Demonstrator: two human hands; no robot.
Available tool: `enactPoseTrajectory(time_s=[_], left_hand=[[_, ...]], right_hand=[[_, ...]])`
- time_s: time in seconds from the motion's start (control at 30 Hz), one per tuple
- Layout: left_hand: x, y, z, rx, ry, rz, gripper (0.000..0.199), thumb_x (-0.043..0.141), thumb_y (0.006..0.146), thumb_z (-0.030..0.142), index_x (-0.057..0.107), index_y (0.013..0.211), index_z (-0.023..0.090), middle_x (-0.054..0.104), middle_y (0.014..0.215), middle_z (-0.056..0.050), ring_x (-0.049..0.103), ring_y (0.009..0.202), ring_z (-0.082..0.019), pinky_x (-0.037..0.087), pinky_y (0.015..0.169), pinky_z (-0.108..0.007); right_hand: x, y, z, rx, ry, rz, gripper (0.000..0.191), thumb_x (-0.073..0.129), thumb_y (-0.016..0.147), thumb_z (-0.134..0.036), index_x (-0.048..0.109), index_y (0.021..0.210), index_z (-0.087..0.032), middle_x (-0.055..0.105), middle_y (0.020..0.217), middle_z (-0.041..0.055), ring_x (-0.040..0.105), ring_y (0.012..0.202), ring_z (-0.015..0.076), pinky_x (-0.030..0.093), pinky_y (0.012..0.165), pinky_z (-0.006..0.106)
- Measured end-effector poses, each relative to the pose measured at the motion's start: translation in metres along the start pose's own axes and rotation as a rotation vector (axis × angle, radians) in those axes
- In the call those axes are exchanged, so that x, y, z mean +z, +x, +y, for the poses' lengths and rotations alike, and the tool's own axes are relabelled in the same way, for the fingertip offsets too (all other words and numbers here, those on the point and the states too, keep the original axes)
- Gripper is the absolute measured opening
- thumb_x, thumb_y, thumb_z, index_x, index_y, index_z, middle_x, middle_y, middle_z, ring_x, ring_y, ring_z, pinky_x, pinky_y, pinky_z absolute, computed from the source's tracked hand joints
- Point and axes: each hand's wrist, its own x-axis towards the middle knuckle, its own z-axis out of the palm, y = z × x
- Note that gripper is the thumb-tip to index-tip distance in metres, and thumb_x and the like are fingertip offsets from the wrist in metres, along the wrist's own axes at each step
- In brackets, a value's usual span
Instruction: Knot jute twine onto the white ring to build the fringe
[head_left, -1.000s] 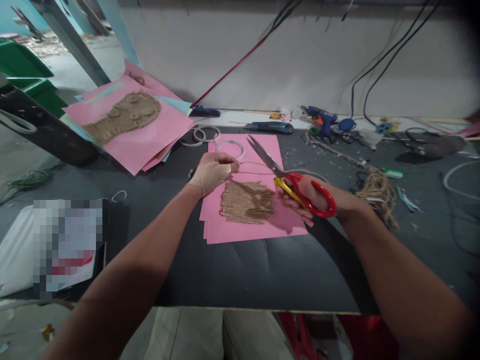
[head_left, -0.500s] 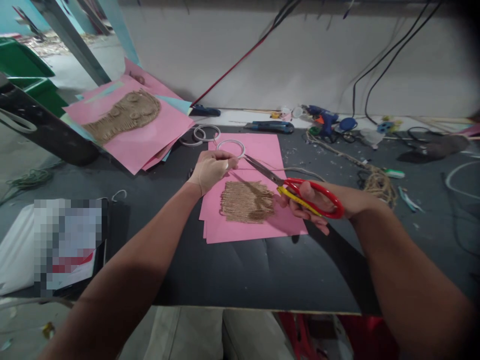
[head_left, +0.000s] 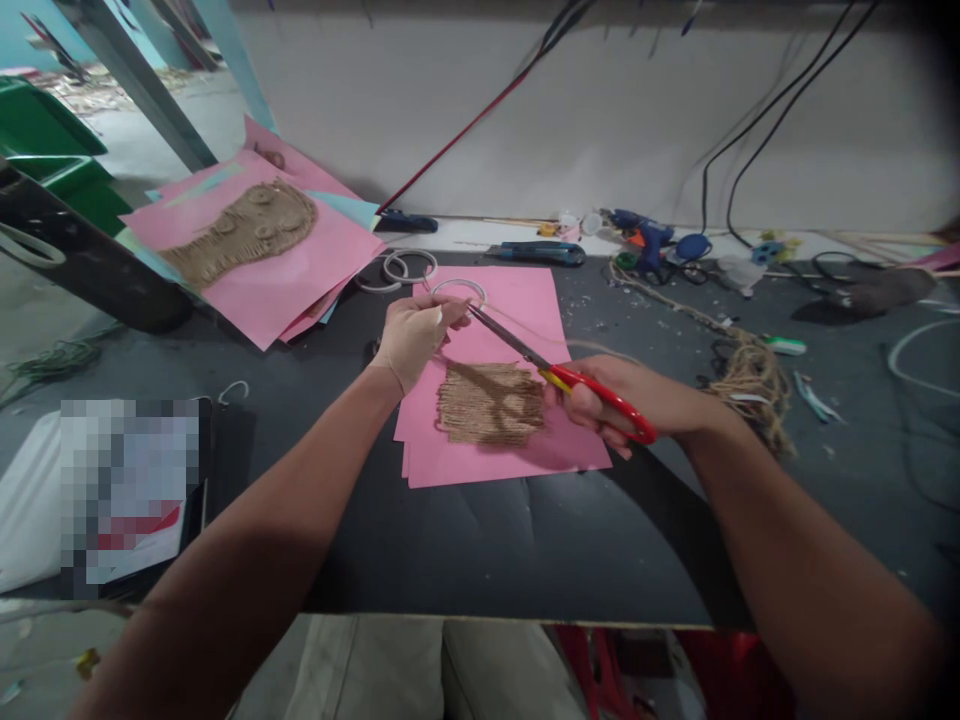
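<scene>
My right hand [head_left: 600, 395] is closed on a pair of scissors [head_left: 570, 380] with red and yellow handles. Their blade tips meet the fingertips of my left hand [head_left: 416, 335], which pinches a strand of twine [head_left: 536, 330]. That strand runs rightward behind the scissors. Below lies a pink sheet [head_left: 510, 470] bearing a block of brown twine strips laid side by side [head_left: 491, 405]. A white ring [head_left: 480, 290] lies on the sheet just behind my left fingers. Whether the blades have the twine between them is too small to tell.
At the back left, pink and blue sheets [head_left: 337, 270] carry a twine shape [head_left: 255, 225]. Two more rings [head_left: 409, 265], a utility knife [head_left: 540, 253] and a blue glue gun [head_left: 641, 235] lie toward the wall. A twine bundle [head_left: 754, 385] is at right, a pixelated device [head_left: 142, 500] at left.
The scissors have moved left to my left fingertips, and their handles have turned edge-on and come closer together. My left hand has shifted slightly left and up, still pinching.
</scene>
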Motion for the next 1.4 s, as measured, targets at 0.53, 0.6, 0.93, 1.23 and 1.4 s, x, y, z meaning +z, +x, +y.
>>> enactPoseTrajectory(time_s=[0.53,0.6,0.93,1.23,1.4], left_hand=[[-0.001,0.001,0.001,-0.023,-0.02,-0.042,0.019,0.074,0.069,0.03,0.072,0.069,0.011,0.066,0.067,-0.005,0.047,0.054,-0.007,0.033,0.05,-0.021],[-0.001,0.001,0.002,-0.023,-0.017,-0.034,0.02,0.074,0.07,0.031,0.072,0.069,0.011,0.065,0.067,-0.005,0.046,0.053,-0.007,0.033,0.049,-0.021],[-0.001,0.0,-0.003,-0.001,0.06,-0.087,0.017,0.074,0.07,0.031,0.075,0.074,0.014,0.069,0.069,-0.005,0.049,0.056,-0.009,0.035,0.05,-0.022],[0.0,0.0,-0.009,0.051,0.156,-0.082,0.021,0.07,0.072,0.035,0.077,0.075,0.016,0.071,0.072,-0.006,0.046,0.053,-0.01,0.033,0.048,-0.023],[-0.001,0.001,-0.008,0.021,0.149,-0.096,0.022,0.07,0.071,0.035,0.077,0.077,0.015,0.07,0.071,-0.005,0.042,0.051,-0.008,0.029,0.046,-0.022]], right_hand=[[0.011,0.011,-0.009,-0.012,-0.263,0.275,0.044,0.07,0.08,-0.06,0.055,0.075,-0.019,0.05,0.059,-0.0025,0.043,0.046,0.0102,0.032,0.044,0.026],[0.011,0.01,-0.01,-0.005,-0.257,0.276,0.045,0.07,0.08,-0.06,0.055,0.073,-0.019,0.049,0.059,-0.0025,0.042,0.046,0.01,0.032,0.043,0.026],[0.008,0.009,-0.007,-0.019,-0.248,0.251,0.044,0.068,0.083,-0.06,0.056,0.076,-0.018,0.049,0.061,-0.002,0.041,0.046,0.0101,0.032,0.041,0.026],[0.01,0.012,-0.008,0.033,-0.256,0.245,0.043,0.067,0.085,-0.056,0.049,0.068,-0.021,0.047,0.057,-0.0025,0.041,0.045,0.0103,0.032,0.041,0.026],[0.011,0.013,-0.009,0.042,-0.236,0.269,0.044,0.065,0.086,-0.057,0.05,0.068,-0.02,0.046,0.057,-0.0033,0.04,0.044,0.009,0.03,0.041,0.025]])
